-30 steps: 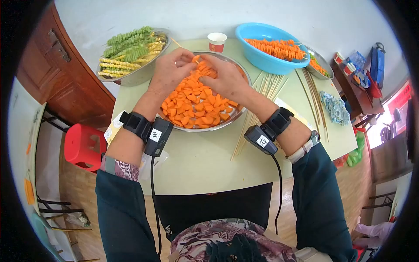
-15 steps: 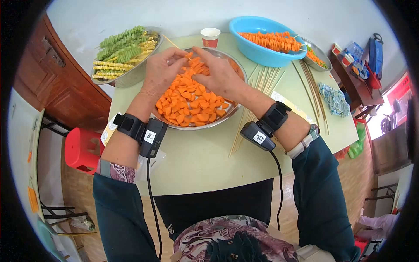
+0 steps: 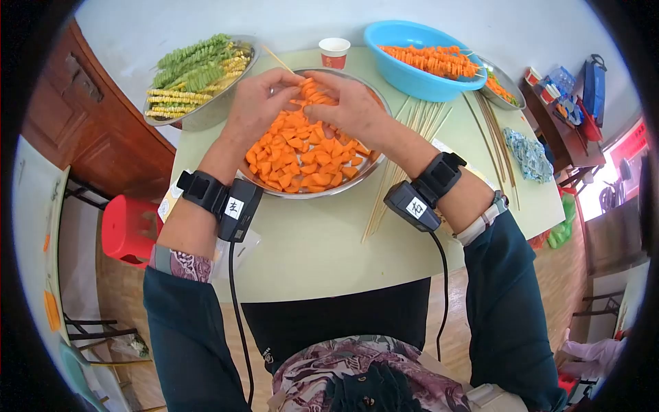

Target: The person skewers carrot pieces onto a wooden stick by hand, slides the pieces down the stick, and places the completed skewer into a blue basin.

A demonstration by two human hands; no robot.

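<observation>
Over a round metal tray (image 3: 343,189) of cut carrot pieces (image 3: 296,154), both my hands meet at a wooden skewer (image 3: 278,60) threaded with carrot slices (image 3: 313,93). My left hand (image 3: 259,101) has its fingers closed at the skewer, whose bare end sticks up to the left. Against the carrot slices on the skewer, my right hand (image 3: 351,108) is closed with thumb and fingers on either side. The fingers partly hide the skewer's middle.
A bowl of green and yellow skewers (image 3: 213,113) stands at left, a paper cup (image 3: 334,53) behind. At right are a blue basin (image 3: 412,81) of carrot skewers, a metal bowl (image 3: 516,101), loose skewers (image 3: 412,137) and a crumpled cloth (image 3: 527,155). A red stool (image 3: 127,230) stands left.
The view has shifted slightly. Both hands stay over the tray, and my right hand has closed in on the carrot slices, which now sit bunched between the hands.
</observation>
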